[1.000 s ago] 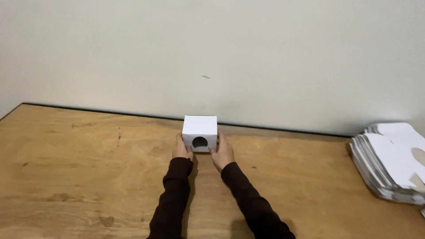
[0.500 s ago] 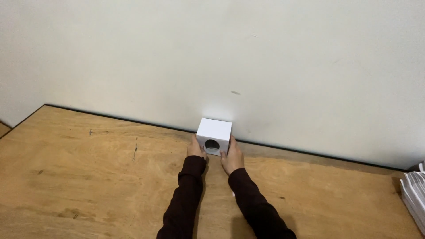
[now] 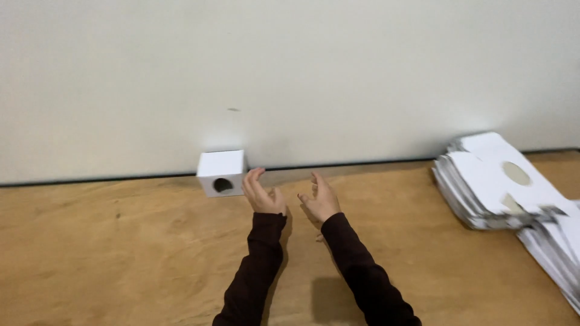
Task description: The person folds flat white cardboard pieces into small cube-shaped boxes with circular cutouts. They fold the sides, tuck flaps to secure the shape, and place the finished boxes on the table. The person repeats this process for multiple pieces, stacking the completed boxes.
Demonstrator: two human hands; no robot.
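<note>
A small white folded box point(image 3: 221, 172) with a round hole in its front face stands on the wooden table point(image 3: 109, 241), pushed up against the pale wall. My left hand point(image 3: 261, 192) hovers just to the right of the box, fingers spread, holding nothing and not touching it. My right hand point(image 3: 319, 198) floats a little further right, fingers loosely curled and empty. Both arms wear dark long sleeves.
A thick stack of flat white die-cut cardboard blanks point(image 3: 501, 184) lies at the table's right side, spilling toward the right edge. The pale wall point(image 3: 290, 72) closes the table's far edge.
Both hands held the box and slid it back to the wall. Now they have let go and pulled away to its right; the view has swung right, showing the stack of blanks.
</note>
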